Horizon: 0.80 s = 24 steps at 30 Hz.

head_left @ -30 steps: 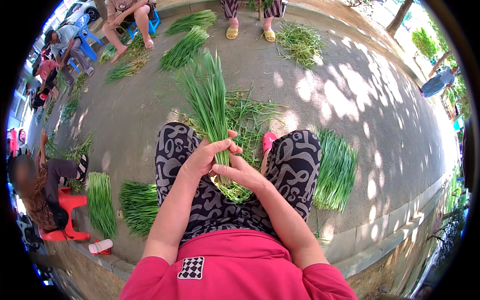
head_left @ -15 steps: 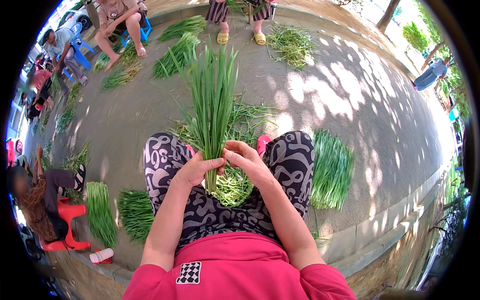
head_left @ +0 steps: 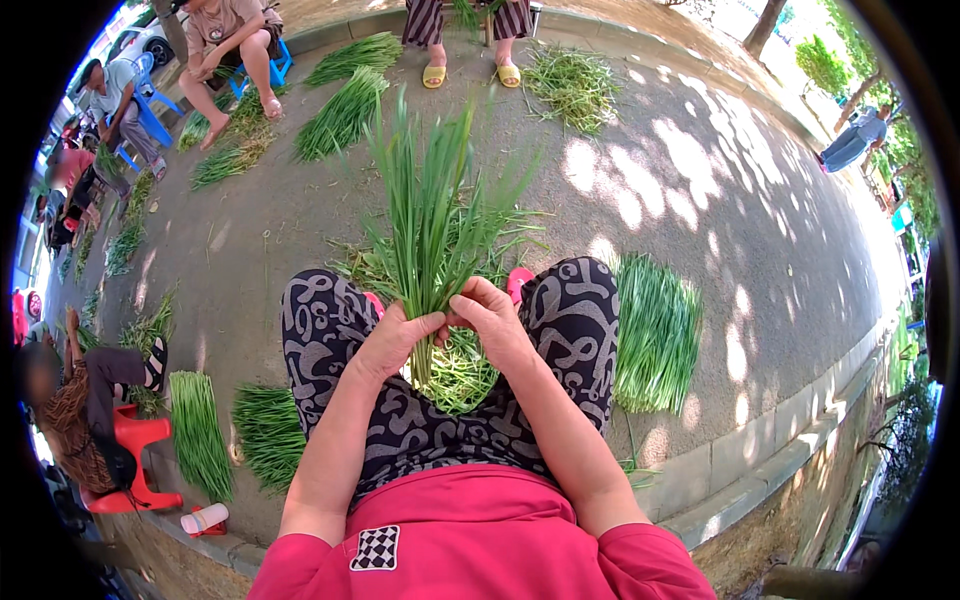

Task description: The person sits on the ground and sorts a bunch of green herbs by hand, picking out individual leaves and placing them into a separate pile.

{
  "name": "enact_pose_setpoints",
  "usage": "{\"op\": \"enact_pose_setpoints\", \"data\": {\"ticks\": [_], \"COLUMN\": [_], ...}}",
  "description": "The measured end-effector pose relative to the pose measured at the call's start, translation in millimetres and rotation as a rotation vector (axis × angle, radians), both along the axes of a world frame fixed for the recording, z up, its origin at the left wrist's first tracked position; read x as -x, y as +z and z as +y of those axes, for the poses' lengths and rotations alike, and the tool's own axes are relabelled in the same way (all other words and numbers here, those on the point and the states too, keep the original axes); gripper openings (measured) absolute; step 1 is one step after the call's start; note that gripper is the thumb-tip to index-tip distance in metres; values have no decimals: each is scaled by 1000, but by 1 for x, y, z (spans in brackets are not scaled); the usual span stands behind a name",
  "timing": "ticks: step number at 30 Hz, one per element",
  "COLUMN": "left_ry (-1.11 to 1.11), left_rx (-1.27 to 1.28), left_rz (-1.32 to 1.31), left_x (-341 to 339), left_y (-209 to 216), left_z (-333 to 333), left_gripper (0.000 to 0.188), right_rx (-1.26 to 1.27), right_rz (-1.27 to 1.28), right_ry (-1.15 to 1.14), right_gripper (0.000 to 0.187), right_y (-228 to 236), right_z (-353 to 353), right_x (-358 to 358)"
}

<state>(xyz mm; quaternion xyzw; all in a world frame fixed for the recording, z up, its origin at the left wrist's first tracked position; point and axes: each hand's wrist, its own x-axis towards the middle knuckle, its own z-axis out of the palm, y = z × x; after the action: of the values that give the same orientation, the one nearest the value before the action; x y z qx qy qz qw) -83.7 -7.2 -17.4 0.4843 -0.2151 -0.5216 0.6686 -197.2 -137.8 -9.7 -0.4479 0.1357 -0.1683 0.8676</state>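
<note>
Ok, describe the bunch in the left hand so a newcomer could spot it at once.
Find the patterned trousers; between their legs, the left hand grips the green bunch. Unlike the bundles lying flat on either side, it is held up, its leaves fanned.

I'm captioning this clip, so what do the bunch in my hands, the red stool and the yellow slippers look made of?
Bunch: fresh plant leaves and stalks, judging by the thin, flexible green blades. Red stool: probably moulded plastic, smooth-looking, with even colour and rounded edges. Yellow slippers: perhaps rubber or foam, given their thick, plain-coloured straps; too small to be sure.
</note>
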Motion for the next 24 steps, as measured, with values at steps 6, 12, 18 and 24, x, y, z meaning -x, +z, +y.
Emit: {"op": "enact_pose_setpoints", "data": {"ticks": [6, 12, 18, 24], "left_ry": [42, 74, 95, 139], "left_rx": [-5, -83, -132, -154], "left_rz": [-16, -45, -63, -162], "left_x": [2, -1, -3, -5], "left_y": [2, -1, 1, -6], "left_z": [-2, -1, -1, -4], "left_gripper": [21, 22, 17, 12], "right_rx": [-18, 52, 37, -4], "right_rz": [40, 152, 183, 70], "right_ry": [-26, -32, -207, -686], "right_gripper": [11, 16, 33, 22], "right_y": [-4, -4, -8, -22], "right_z": [-1, -1, -1, -15], "right_x": [1, 2, 1, 2]}}
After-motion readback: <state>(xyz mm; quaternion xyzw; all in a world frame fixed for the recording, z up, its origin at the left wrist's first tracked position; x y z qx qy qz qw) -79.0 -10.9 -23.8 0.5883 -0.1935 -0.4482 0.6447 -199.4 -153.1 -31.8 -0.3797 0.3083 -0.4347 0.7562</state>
